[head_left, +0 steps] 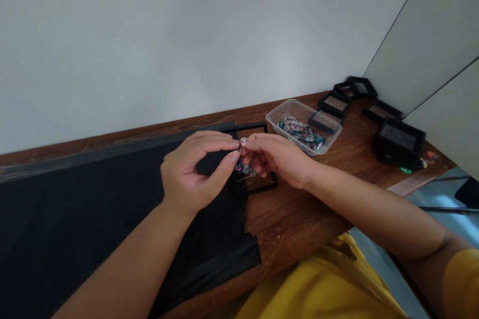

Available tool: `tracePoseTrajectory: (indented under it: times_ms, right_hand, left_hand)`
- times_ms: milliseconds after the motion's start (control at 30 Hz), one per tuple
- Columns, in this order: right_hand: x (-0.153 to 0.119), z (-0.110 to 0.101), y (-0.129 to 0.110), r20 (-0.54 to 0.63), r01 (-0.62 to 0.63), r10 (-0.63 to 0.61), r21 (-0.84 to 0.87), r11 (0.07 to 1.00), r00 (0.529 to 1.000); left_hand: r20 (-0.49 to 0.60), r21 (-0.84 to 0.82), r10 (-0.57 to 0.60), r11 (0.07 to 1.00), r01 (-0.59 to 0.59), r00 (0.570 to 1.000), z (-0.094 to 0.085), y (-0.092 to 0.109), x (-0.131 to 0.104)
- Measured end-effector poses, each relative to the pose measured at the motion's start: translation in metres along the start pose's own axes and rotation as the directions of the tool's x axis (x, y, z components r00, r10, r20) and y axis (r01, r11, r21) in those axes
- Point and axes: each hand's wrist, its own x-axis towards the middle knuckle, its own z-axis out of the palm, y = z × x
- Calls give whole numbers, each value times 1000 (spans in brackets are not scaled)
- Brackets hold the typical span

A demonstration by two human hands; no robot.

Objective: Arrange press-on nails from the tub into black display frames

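Observation:
My left hand (198,169) and my right hand (275,157) meet above a black-rimmed frame (262,189) at the right end of a black sheet. Between their fingertips is a pinkish shiny bead (244,141), with thumb and forefinger of each hand closed at it. More shiny beads (245,169), clear and purplish, hang just below beside the curled fingers of my right hand. Whether they are strung together is too small to tell. Beyond my right hand stands a clear plastic tub (275,118) holding many small, glossy, multicoloured pieces (301,132).
The black sheet (93,214) covers the left of the wooden table (295,214). Several black frames or boxes (335,101) lie behind the tub, and a stack of black boxes (398,142) stands at the right. A pale wall (149,45) rises behind the table.

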Motion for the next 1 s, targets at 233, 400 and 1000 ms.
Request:
tracePoseTrajectory:
  times_ms: [233, 400, 1000]
  right_hand:
    - [0, -2, -5, -60, 1, -1, 6, 1000, 998]
    - [1, -4, -8, -106, 13, -24, -108, 994, 994]
    - [6, -10, -12, -145, 1, -28, -184, 983, 989]
  left_hand:
    - [0, 34, -6, 999, 6, 1000, -4, 1, 1]
    - [26, 194, 65, 979, -69, 998, -13, 0, 5]
    - [492, 304, -97, 950, -67, 865, -26, -16, -2]
